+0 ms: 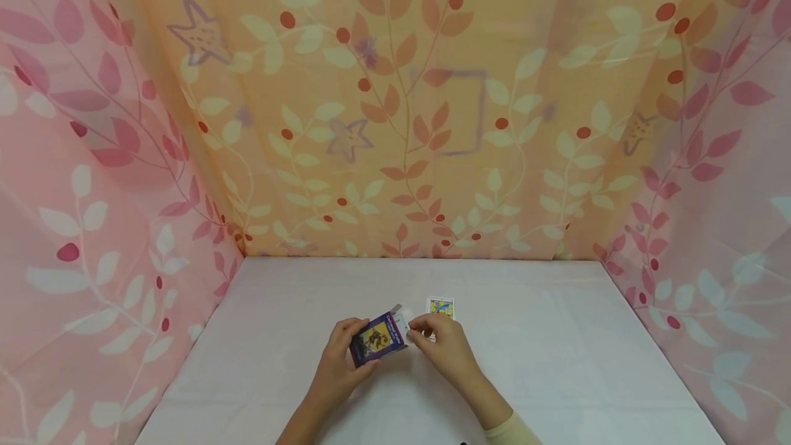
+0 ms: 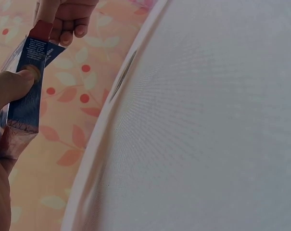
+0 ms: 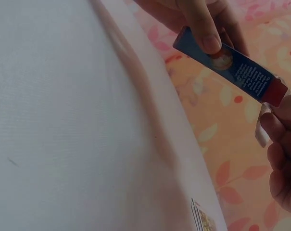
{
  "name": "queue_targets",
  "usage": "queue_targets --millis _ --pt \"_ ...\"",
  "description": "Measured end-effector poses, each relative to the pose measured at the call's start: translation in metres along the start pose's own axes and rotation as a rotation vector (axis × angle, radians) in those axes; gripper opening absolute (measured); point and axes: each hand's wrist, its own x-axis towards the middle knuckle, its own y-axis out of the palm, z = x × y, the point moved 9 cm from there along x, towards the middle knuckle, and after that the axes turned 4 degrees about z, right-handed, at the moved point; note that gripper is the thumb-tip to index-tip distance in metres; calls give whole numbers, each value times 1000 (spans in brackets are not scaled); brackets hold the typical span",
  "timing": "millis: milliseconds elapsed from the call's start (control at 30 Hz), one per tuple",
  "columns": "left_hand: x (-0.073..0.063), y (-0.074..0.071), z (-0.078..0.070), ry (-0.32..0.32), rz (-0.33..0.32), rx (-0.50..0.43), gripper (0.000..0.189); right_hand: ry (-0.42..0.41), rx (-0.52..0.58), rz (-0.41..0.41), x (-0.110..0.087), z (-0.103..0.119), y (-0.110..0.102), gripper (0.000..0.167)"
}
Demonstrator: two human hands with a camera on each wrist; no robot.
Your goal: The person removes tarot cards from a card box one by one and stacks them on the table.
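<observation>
My left hand (image 1: pixel 338 362) grips a dark blue card box (image 1: pixel 378 339) with a yellow picture on its front, thumb along one narrow side. The box is tilted above the table, its open end towards my right hand (image 1: pixel 446 349), with end flaps (image 3: pixel 276 93) sticking out. At that opening, my right thumb and forefinger pinch a white piece that looks like a card (image 1: pixel 402 323); how far it reaches inside is hidden. Just behind the right hand, a small stack of picture cards (image 1: pixel 441 305) lies on the table, partly covered by the hand.
A white cloth covers the table (image 1: pixel 278 307). Leaf-patterned curtains (image 1: pixel 395 191) enclose it at the back and both sides. A small dark object (image 1: pixel 463 443) just shows at the front edge of the head view.
</observation>
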Motion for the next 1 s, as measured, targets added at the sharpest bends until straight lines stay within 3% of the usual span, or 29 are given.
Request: queue_targets --millis 433,767,1000 --pt "0 -1 2 -54 -19 -40 81 33 46 -2 1 1 -7 7" --pt "1 -1 -2 -5 -16 -20 83 59 97 -33 2 0 -17 8" --pt "1 -3 -2 -21 -17 -42 82 52 115 -59 2 1 -24 8"
